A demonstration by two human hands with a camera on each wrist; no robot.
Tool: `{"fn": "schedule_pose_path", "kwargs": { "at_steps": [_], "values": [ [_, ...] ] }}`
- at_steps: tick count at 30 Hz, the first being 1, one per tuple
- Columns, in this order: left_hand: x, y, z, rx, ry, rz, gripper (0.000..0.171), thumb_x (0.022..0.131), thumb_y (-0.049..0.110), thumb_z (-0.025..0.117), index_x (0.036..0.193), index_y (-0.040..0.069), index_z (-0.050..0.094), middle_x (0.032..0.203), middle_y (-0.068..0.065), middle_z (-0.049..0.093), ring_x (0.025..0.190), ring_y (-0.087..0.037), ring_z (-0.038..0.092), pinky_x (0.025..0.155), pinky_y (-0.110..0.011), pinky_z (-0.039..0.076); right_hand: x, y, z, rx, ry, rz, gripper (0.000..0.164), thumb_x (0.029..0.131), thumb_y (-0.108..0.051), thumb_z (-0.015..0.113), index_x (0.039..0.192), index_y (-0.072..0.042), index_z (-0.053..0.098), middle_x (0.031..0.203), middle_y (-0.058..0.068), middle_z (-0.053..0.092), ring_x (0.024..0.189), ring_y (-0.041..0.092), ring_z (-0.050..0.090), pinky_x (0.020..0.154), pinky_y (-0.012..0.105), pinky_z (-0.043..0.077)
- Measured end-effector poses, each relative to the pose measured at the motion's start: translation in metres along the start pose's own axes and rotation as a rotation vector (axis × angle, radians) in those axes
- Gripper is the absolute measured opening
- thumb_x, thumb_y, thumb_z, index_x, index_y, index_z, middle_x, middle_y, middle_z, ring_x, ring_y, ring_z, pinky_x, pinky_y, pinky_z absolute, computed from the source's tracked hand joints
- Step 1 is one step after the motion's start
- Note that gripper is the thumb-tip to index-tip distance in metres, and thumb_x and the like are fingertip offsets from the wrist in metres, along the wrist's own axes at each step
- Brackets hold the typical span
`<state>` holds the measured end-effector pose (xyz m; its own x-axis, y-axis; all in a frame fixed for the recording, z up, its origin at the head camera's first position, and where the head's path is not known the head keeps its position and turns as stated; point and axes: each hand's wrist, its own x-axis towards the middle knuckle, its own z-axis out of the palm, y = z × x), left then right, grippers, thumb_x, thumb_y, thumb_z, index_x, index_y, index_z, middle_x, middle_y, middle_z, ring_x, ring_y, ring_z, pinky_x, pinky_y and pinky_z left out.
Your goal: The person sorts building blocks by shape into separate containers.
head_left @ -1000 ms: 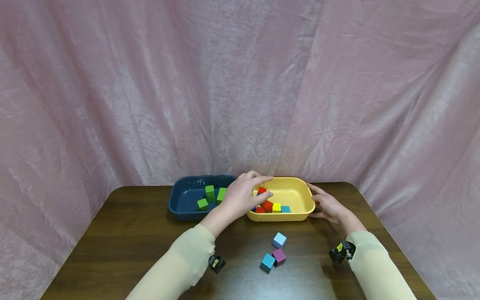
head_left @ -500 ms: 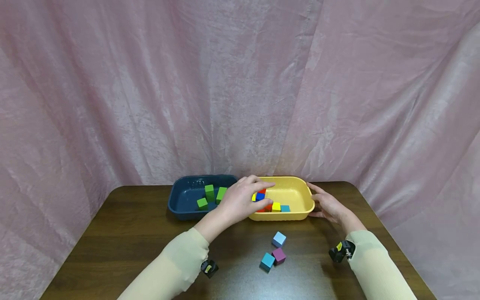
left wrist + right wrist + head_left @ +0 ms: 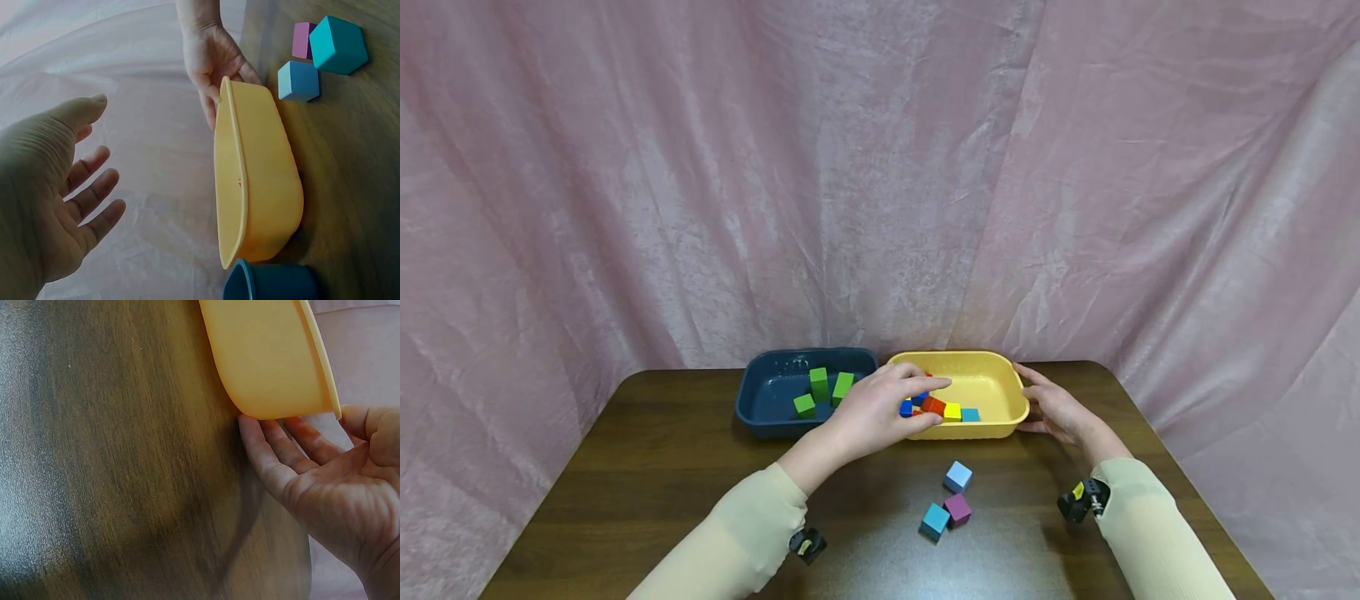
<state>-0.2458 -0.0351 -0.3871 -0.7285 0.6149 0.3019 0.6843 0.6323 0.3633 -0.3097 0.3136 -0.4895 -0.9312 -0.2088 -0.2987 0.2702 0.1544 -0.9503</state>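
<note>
My left hand [image 3: 876, 408] hovers over the left end of the yellow tray [image 3: 988, 387], thumb and fingers spread apart. In the left wrist view nothing lies between its fingers [image 3: 94, 194], and it is apart from the tray. My right hand [image 3: 350, 494] touches the tray's right end from outside, the fingertips against the end wall and the thumb by the rim. Inside the tray several small cubes are grouped at the left and front, among them a red cube [image 3: 934, 405], a yellow cube [image 3: 952, 412] and a light blue one [image 3: 970, 415]. The left hand hides some.
A dark blue tray [image 3: 767, 432] with green blocks [image 3: 818, 385] stands left of the yellow tray. In front, on the wooden table [image 3: 662, 467], lie a pale blue cube [image 3: 957, 477], a purple cube [image 3: 957, 510] and a teal cube [image 3: 935, 522]. A pink curtain [image 3: 880, 167] hangs behind.
My left hand has drawn back slightly toward the near left, its fingers still spread. The right hand stays at the tray's end, and the loose cubes have not moved.
</note>
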Motion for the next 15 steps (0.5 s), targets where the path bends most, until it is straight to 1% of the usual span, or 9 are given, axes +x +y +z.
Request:
{"fn": "schedule_pose_path", "kwargs": {
  "at_steps": [4,8,15],
  "values": [
    [-0.003,-0.001,-0.001,-0.009,-0.013,0.029,0.052,0.093,0.044,0.075,0.142,0.033,0.063,0.125,0.003,0.062,0.112,-0.015,0.055,0.086,-0.028,0.052,0.0,0.0,0.001,0.0,-0.001,0.002,0.07,0.105,-0.009,0.038,0.166,-0.024,0.008,0.16,0.026,0.022,0.132,0.041,0.049,0.099,0.06,0.049],
    [-0.007,-0.003,0.0,-0.026,-0.041,0.061,0.051,0.092,0.045,0.075,0.141,0.033,0.064,0.125,0.004,0.062,0.111,-0.015,0.055,0.087,-0.028,0.052,-0.001,-0.001,0.001,0.003,-0.001,0.001,0.069,0.105,-0.008,0.037,0.166,-0.024,0.008,0.16,0.026,0.022,0.132,0.042,0.049,0.099,0.06,0.048],
    [-0.017,-0.007,0.006,-0.039,-0.08,0.125,0.049,0.091,0.045,0.077,0.138,0.033,0.066,0.122,0.008,0.063,0.108,-0.012,0.054,0.083,-0.027,0.049,-0.001,-0.001,0.0,0.005,-0.003,-0.002,0.068,0.106,-0.008,0.035,0.166,-0.023,0.008,0.161,0.026,0.021,0.132,0.042,0.048,0.099,0.061,0.048]
  ]
}}
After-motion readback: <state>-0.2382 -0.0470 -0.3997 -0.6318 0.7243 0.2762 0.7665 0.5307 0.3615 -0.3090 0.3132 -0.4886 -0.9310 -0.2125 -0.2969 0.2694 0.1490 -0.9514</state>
